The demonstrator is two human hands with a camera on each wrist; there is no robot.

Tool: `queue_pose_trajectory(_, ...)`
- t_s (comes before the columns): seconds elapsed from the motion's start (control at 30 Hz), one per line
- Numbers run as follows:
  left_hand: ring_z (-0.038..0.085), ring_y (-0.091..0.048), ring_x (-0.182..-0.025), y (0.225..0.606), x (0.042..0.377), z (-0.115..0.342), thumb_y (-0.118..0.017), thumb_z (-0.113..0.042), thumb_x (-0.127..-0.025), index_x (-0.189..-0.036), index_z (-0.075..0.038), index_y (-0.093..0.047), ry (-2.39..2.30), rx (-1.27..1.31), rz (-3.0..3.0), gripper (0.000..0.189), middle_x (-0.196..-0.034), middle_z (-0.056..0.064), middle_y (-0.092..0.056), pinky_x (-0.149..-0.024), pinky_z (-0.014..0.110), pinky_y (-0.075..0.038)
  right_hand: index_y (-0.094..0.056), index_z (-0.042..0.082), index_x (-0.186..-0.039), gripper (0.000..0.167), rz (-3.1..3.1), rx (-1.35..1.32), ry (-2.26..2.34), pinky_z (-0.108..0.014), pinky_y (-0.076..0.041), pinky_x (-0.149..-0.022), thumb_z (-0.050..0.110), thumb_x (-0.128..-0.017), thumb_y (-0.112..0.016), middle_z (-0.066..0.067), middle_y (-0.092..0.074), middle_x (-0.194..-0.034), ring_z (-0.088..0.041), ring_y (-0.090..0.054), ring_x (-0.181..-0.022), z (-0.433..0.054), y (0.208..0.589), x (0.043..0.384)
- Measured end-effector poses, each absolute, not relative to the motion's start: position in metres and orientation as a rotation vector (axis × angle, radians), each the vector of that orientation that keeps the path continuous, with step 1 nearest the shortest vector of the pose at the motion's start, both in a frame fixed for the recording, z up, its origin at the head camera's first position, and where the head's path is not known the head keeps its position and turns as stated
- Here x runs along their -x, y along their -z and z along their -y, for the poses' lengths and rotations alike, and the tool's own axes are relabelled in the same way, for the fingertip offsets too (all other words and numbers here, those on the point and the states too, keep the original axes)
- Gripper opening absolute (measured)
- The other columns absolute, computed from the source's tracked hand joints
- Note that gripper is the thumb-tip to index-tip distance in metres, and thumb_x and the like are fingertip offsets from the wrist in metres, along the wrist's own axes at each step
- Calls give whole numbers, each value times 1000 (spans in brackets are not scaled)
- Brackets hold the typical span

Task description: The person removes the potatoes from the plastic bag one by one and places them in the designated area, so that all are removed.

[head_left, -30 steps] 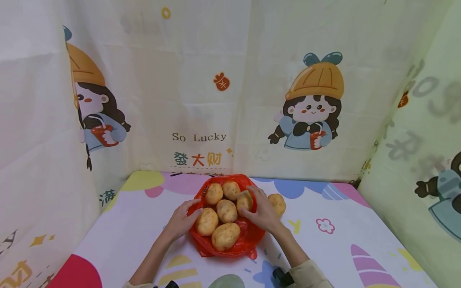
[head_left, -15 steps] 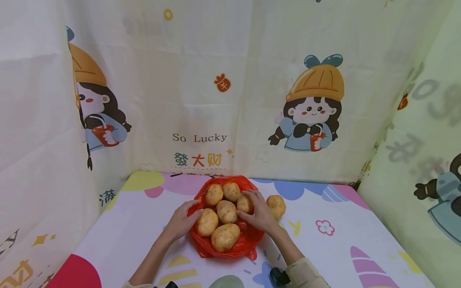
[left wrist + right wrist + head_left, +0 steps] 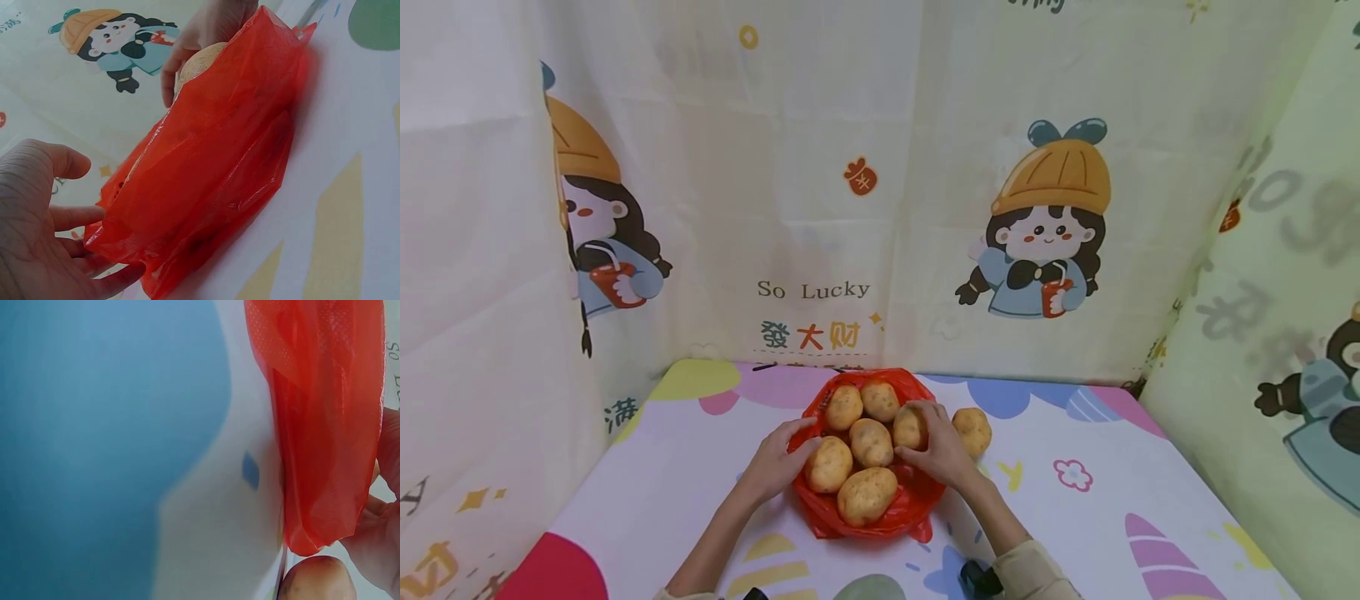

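Observation:
A red plastic bag (image 3: 917, 504), its mouth spread wide, holds several potatoes in the head view. My right hand (image 3: 943, 446) grips the rightmost potato (image 3: 908, 429) in the bag, with the thumb in front and the fingers curled over its far side. Against the bag's left rim rest the fingers of my left hand (image 3: 778, 458), spread and loosely bent, beside a large potato (image 3: 828, 465). In the left wrist view, the left thumb stands clear of the bag (image 3: 206, 156). The right wrist view shows only part of my right hand (image 3: 375, 544) behind the bag.
One loose potato (image 3: 972, 432) lies on the patterned tablecloth (image 3: 1045, 517), just right of the bag. Printed cloth walls (image 3: 925, 250) enclose the table at the back and both sides.
My right hand has drawn slightly lower and closed round the rightmost potato. The loose potato outside the bag shows more fully. My left hand has stayed at the rim.

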State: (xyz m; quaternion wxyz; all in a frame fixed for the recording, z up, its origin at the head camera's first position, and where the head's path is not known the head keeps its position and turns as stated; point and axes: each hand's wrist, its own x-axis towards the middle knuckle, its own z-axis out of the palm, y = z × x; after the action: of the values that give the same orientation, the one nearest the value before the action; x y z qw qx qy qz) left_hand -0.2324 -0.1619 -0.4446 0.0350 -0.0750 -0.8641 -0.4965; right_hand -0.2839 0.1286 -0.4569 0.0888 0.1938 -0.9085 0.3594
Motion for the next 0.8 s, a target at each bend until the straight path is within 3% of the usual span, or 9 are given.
queue_pose_trajectory(0.3, 44, -44, -140, 446, 232, 162, -61, -27, -101, -143, -1, -57, 1516, 231, 2649, 49, -147, 22, -53, -111, 65, -39, -51, 13, -132, 64, 2663, -551, -1106, -55, -52, -101, 13, -79, -87, -14, -51, -131, -31, -56, -115, -128, 457, 281)
queue_pose_trajectory(0.57, 44, -43, -140, 445, 232, 162, -61, -26, -102, -143, -1, -56, 1519, 242, 2649, 49, -147, 22, -52, -111, 65, -39, -51, 12, -135, 64, 2560, -539, -1216, -59, -51, -102, 12, -80, -85, -15, -49, -138, -33, -51, -124, -133, 456, 275)
queue_pose_trajectory(0.8, 44, -43, -140, 445, 231, 161, -62, -28, -102, -143, -1, -57, 1516, 237, 2658, 50, -147, 22, -52, -111, 64, -40, -49, 13, -138, 70, 2515, -505, -1274, -55, -52, -102, 11, -79, -86, -10, -50, -141, -30, -50, -127, -140, 457, 267)
